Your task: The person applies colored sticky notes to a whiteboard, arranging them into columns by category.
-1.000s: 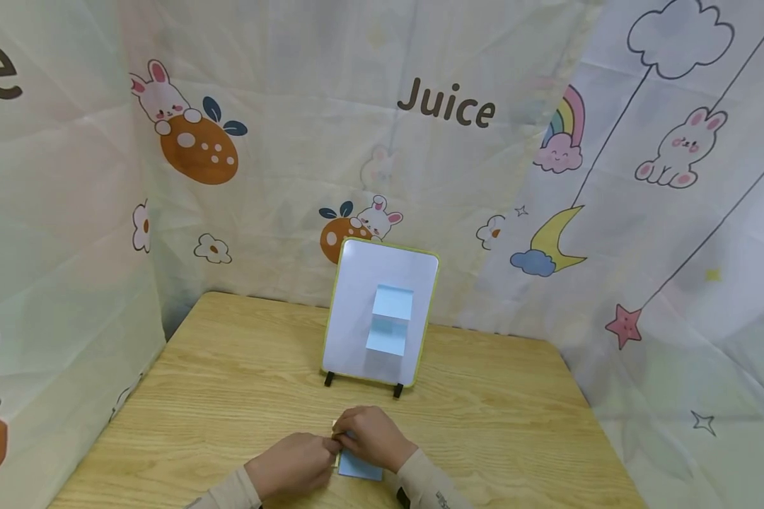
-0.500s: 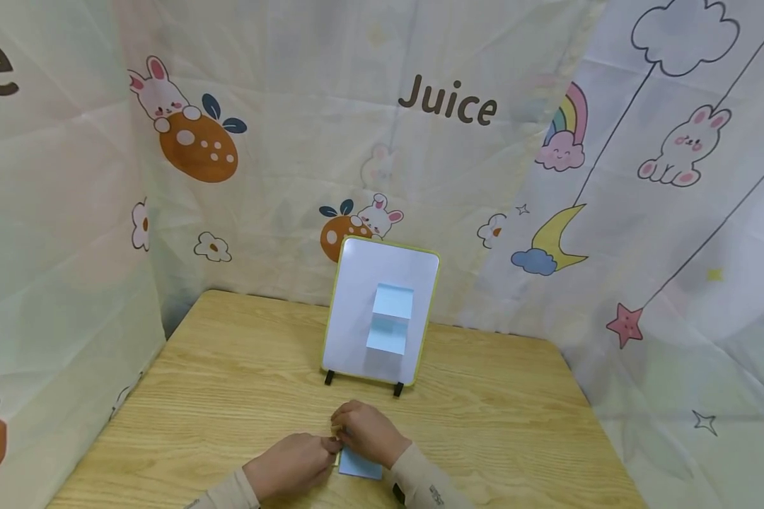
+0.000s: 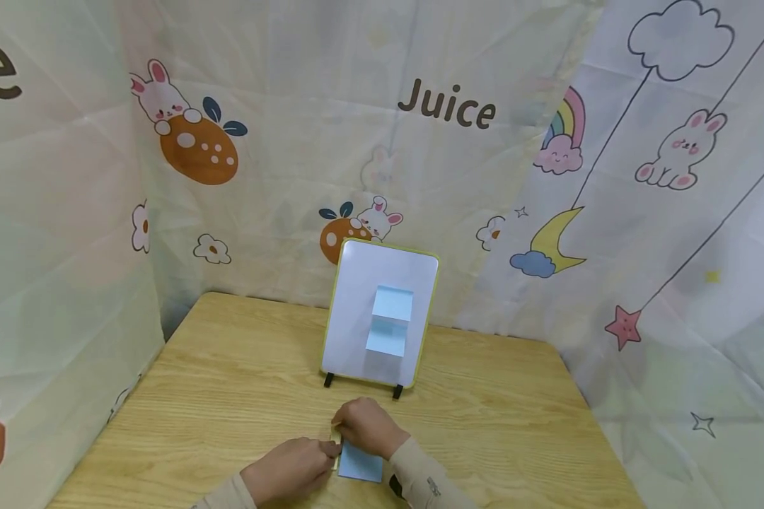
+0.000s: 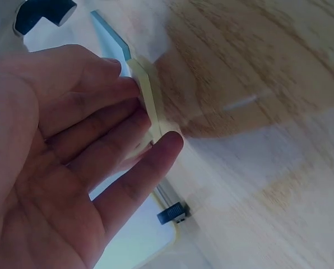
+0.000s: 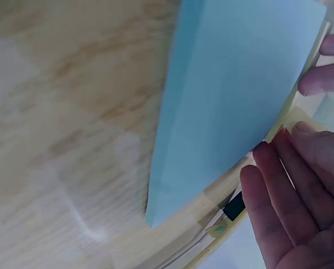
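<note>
A light-blue sticky note pad [image 3: 360, 464] lies on the table in front of the person, with a narrow yellow sticky note pad [image 4: 145, 89] along its left side. The left hand [image 3: 291, 466] reaches in from the left, its fingertips touching the yellow pad's edge; in the left wrist view its fingers are loosely extended. Over the far end of the blue pad, the right hand [image 3: 371, 427] pinches a corner of a yellow sticky note [image 5: 295, 119] between thumb and fingers. The hands partly cover the yellow pad in the head view.
Behind the hands, a whiteboard [image 3: 356, 311] with a yellow-green rim stands on black feet [image 3: 397, 391]. Two light-blue notes [image 3: 392, 304] are stuck on it, one above the other. Printed cloth [image 3: 280, 177] encloses the wooden table [image 3: 229, 375].
My right hand has shifted slightly away from the person, at the yellow note's far end, and more of the blue pad shows. The left hand stays almost still beside the pad.
</note>
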A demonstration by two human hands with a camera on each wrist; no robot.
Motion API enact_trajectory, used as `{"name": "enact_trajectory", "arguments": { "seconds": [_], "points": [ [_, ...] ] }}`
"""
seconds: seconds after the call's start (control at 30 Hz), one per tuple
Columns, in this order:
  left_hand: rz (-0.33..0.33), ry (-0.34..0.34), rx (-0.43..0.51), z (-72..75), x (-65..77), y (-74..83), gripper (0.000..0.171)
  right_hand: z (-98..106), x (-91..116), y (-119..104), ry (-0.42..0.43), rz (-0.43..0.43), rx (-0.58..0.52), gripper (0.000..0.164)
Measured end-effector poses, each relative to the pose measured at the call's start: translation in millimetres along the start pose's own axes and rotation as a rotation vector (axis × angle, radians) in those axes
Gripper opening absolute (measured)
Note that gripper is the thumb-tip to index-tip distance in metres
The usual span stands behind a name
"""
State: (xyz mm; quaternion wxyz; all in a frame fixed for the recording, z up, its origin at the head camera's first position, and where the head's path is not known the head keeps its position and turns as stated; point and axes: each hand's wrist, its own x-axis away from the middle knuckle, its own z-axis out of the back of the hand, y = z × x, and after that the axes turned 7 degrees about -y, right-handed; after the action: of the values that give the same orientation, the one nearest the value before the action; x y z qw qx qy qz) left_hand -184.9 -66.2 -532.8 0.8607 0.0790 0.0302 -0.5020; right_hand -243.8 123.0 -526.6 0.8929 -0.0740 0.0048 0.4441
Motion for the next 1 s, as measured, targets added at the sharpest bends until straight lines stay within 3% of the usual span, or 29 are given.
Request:
{"name": "enact_trajectory", "arguments": {
  "seconds": [0.3,0.53,0.7,0.87,1.0],
  "points": [
    [0.02,0.018,-0.044,0.3,1.5,4.0,0.007,1.0,-4.8,3.2,0.003,-0.057,-0.069,0.011],
    [-0.003,0.088,-0.025,-5.7,4.5,4.7,0.017,-1.0,-5.4,5.5,0.02,-0.093,-0.08,0.008],
    [-0.029,0.074,0.009,-6.2,6.9,4.5,0.022,-2.1,-5.9,4.5,0.034,-0.108,-0.091,0.011],
    [-0.043,0.05,-0.08,-5.3,8.0,4.7,0.019,-1.6,-7.2,2.2,0.086,-0.141,-0.111,0.013],
    [-0.047,0.063,-0.075,-6.4,8.7,3.9,0.013,-1.9,-7.9,1.9,0.097,-0.181,-0.15,0.012]
  ]
}}
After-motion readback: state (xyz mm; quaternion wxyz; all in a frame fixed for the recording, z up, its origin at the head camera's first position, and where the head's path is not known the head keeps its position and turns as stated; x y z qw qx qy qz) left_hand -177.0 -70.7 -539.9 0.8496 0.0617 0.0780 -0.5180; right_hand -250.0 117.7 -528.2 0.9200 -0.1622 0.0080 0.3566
